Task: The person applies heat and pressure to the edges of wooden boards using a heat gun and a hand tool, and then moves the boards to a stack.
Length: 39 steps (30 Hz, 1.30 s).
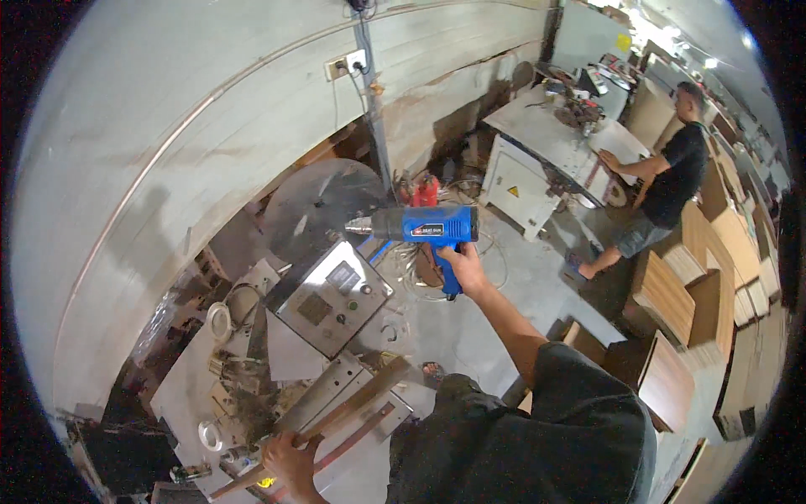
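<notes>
My right hand is wrapped round the handle of a blue and black heat gun, held up in the air with its metal nozzle to the left. Behind the nozzle is a large dark round disc. Below the heat gun sits a tilted control box with a display and knobs. At the lower left, my left hand is closed on a long narrow wooden strip, which slants across the machine table. A reddish rail runs beside the strip.
White rings and cluttered machine parts lie on the left. Cables coil on the floor near a red object. A co-worker stands at a white table. Stacked wooden panels fill the right.
</notes>
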### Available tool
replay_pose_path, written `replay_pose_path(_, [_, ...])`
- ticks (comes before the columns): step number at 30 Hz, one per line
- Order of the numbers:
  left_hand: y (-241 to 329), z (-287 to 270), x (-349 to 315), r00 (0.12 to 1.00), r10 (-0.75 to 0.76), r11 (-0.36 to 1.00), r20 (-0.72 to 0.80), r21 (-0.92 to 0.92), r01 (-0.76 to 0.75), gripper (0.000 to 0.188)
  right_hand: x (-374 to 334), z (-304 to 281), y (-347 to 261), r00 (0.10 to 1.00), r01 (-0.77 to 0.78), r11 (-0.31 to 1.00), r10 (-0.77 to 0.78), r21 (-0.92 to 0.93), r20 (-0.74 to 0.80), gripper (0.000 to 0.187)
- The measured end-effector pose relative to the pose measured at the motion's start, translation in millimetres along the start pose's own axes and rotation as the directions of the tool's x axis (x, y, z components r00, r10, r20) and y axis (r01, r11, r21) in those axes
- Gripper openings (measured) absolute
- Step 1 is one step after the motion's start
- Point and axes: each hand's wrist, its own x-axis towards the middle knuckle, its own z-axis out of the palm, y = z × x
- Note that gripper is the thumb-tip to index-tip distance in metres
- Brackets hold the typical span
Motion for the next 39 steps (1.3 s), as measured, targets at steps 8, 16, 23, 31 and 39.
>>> replay_pose_path(8, [-8, 3, -22, 0.977, 0.137, 0.990, -0.166, 0.046, -0.131, 0.053, -123, 2, -39, 0.993, 0.007, 0.996, 0.004, 0.092, -0.116, 0.038])
replay_pose_path(16, [-10, 0, -23, 0.952, 0.191, 0.981, -0.239, 0.031, -0.189, 0.053, -171, -15, -38, 0.999, -0.036, 0.998, 0.037, 0.044, -0.015, 0.033])
replay_pose_path(23, [-9, 0, -29, 0.961, 0.151, 0.989, -0.231, 0.034, -0.147, 0.055, -168, -18, -80, 0.990, 0.084, 0.993, -0.073, -0.085, 0.121, 0.021])
replay_pose_path(31, [-4, 1, -26, 0.958, 0.127, 0.991, -0.255, 0.076, -0.111, 0.054, -135, -23, -129, 0.966, 0.248, 0.846, -0.179, -0.473, 0.186, 0.027])
replay_pose_path(39, [-12, 4, -27, 0.984, -0.017, 1.000, -0.180, 0.023, 0.021, 0.043, -104, -13, -159, 0.897, 0.386, 0.699, -0.132, -0.602, 0.423, 0.040])
